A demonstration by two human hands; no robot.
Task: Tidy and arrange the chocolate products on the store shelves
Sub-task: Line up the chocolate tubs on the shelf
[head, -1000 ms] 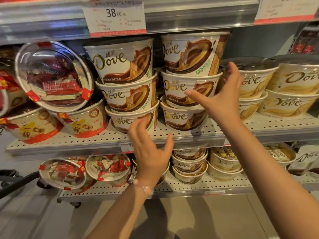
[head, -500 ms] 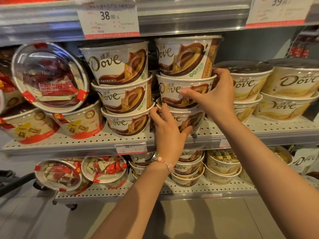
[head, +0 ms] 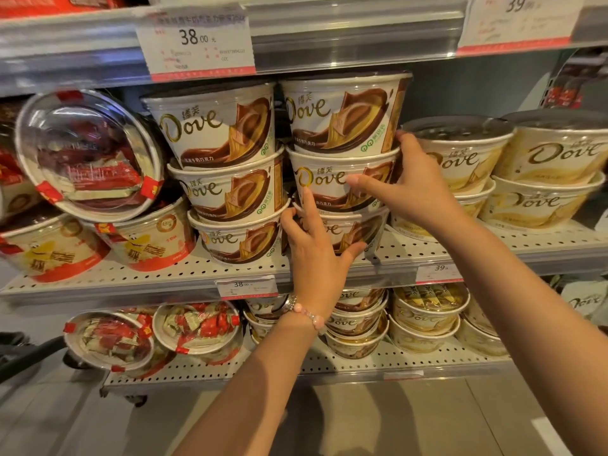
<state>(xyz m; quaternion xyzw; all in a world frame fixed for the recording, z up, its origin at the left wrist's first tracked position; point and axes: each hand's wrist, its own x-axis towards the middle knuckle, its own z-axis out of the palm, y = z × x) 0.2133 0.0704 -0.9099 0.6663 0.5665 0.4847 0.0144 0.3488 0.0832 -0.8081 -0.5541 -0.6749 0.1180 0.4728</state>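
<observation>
We see the middle shelf [head: 164, 278] carrying two stacks of three brown Dove tubs, with cream Dove tubs [head: 546, 179] to their right and red-trimmed tubs [head: 148, 238] to their left, one clear-lidded tub [head: 88, 153] tipped on its side above them. Our hands work the right brown stack. The right hand [head: 411, 189] wraps the middle tub [head: 329, 182], thumb on its front and fingers round its right side, its grip closed on that tub. The left hand [head: 316, 255] holds the bottom tub [head: 358, 232], thumb under its front and forefinger pointing up against the middle tub. A beaded bracelet [head: 306, 312] circles the left wrist
</observation>
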